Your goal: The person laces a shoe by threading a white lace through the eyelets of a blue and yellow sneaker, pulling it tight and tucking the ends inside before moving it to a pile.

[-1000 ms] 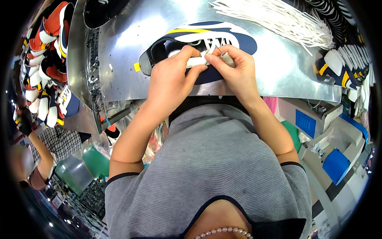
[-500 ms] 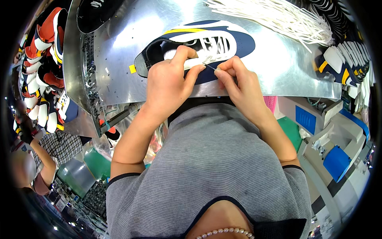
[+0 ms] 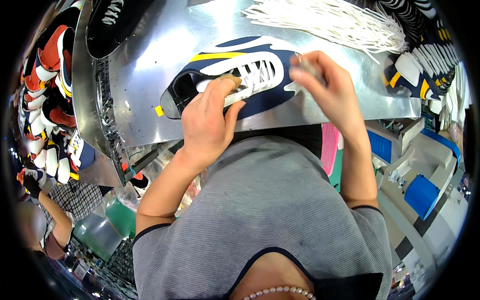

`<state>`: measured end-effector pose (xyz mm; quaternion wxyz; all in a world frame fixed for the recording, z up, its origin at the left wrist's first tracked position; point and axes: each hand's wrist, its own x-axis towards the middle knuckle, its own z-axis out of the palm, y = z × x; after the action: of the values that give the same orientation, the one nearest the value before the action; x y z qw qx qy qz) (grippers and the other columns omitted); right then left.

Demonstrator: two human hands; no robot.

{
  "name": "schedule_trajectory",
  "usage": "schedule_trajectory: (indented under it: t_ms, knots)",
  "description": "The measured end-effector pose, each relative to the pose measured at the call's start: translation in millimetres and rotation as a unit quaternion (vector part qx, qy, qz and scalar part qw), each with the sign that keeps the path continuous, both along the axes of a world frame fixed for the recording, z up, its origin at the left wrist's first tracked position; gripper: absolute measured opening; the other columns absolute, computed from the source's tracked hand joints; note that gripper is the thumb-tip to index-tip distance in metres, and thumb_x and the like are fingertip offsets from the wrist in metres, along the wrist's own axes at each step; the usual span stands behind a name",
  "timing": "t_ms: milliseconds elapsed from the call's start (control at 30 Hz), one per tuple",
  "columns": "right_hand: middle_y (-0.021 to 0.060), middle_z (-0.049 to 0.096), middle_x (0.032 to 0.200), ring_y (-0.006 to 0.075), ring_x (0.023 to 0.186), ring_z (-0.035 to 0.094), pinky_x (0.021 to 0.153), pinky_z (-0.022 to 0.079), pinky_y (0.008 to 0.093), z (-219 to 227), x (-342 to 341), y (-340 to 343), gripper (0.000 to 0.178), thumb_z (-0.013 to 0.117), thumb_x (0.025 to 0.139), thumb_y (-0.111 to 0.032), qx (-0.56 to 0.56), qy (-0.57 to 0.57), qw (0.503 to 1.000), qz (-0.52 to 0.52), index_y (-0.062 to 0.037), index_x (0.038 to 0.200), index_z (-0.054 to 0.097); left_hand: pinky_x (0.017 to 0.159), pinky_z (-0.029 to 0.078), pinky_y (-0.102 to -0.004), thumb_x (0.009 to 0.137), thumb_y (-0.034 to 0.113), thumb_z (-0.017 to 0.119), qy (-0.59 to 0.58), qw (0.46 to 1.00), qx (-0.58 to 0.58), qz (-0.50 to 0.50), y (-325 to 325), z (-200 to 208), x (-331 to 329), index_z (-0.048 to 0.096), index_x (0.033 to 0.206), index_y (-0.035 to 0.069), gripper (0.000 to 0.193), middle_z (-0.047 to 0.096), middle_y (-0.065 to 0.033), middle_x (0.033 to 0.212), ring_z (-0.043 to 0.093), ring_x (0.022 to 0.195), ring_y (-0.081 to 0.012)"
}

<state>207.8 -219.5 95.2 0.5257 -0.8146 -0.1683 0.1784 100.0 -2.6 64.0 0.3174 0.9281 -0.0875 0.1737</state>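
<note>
A navy sneaker upper (image 3: 260, 103) with white and yellow panels and white laces (image 3: 258, 72) lies on the metal tabletop, its toe to the right. My left hand (image 3: 207, 117) grips the near edge of its opening, thumb outside and fingers reaching over the edge beside the tongue. Just past the toe, my right hand (image 3: 327, 82) is raised and blurred, thumb and fingers drawn together. Whatever they pinch is too smeared to make out. A yellow tab (image 3: 159, 110) sticks out at the heel.
White laces (image 3: 330, 25) lie bundled at the far side of the metal table (image 3: 145, 85). A black shoe (image 3: 112, 25) is at far left. Shoe uppers crowd the left (image 3: 50, 60) and right (image 3: 420, 75) sides. At lower left, another person's gloved hand (image 3: 32, 186) holds a shoe.
My right hand has moved right and away from the lacing, where it pinched a thin metal-looking pin near my left fingers. The sneaker has shifted slightly left and nearer in the picture.
</note>
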Motion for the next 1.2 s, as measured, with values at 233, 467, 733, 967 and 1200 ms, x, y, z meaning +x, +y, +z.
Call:
schedule_trajectory:
  t_ms: [233,467,733,967,1200]
  knots:
    - [0.0064,0.069,0.074,0.0119,0.064,0.061,0.063,0.049,0.0268,-60,22,41,0.018,0.068,0.092,-0.021,0.141,-0.068,0.982,-0.107,-0.0061,0.103,0.066,0.088,0.054,-0.0364,0.085,-0.004,0.070,0.137,0.986,-0.085,-0.044,-3,10,5,0.047,0.118,-0.002,0.040,0.069,-0.0186,0.109,0.070,0.105,-0.0336]
    - [0.0051,0.068,0.072,0.0101,0.062,0.058,0.060,0.047,0.0281,-60,21,41,0.019,0.068,0.092,-0.021,0.165,-0.032,0.975,-0.145,-0.0041,0.100,0.066,0.069,0.051,-0.0415,0.086,0.013,0.074,0.255,0.961,0.024,-0.107,13,37,6,0.054,0.112,0.004,0.034,0.069,-0.0157,0.091,0.068,0.081,-0.0338]
    - [0.0050,0.066,0.068,0.0106,0.059,0.056,0.058,0.046,0.0279,-53,15,35,0.018,0.069,0.090,-0.020,0.142,0.009,0.981,-0.128,-0.0045,0.097,0.066,0.067,0.050,-0.0372,0.084,0.020,0.078,0.255,0.950,0.121,-0.132,24,38,1,0.055,0.116,0.001,0.043,0.068,-0.0158,0.089,0.066,0.076,-0.0320]
    - [0.0074,0.058,0.094,0.0219,0.075,0.060,0.066,0.051,0.0322,-47,18,-6,0.015,0.070,0.083,-0.003,0.088,-0.158,0.964,0.195,-0.0047,0.097,0.066,0.070,0.051,-0.0372,0.083,0.020,0.079,0.093,0.986,0.088,-0.107,30,23,3,0.059,0.119,0.003,0.044,0.071,-0.0138,0.098,0.066,0.083,-0.0311]
    - [0.0135,0.058,0.099,0.0344,0.086,0.063,0.074,0.053,0.0393,-37,25,0,0.027,0.066,0.078,0.003,-0.022,-0.268,0.931,0.247,-0.0044,0.104,0.062,0.088,0.044,-0.0385,0.078,0.017,0.076,-0.041,0.979,0.189,-0.059,41,22,38,0.062,0.114,0.005,0.041,0.067,-0.0094,0.107,0.063,0.104,-0.0262]
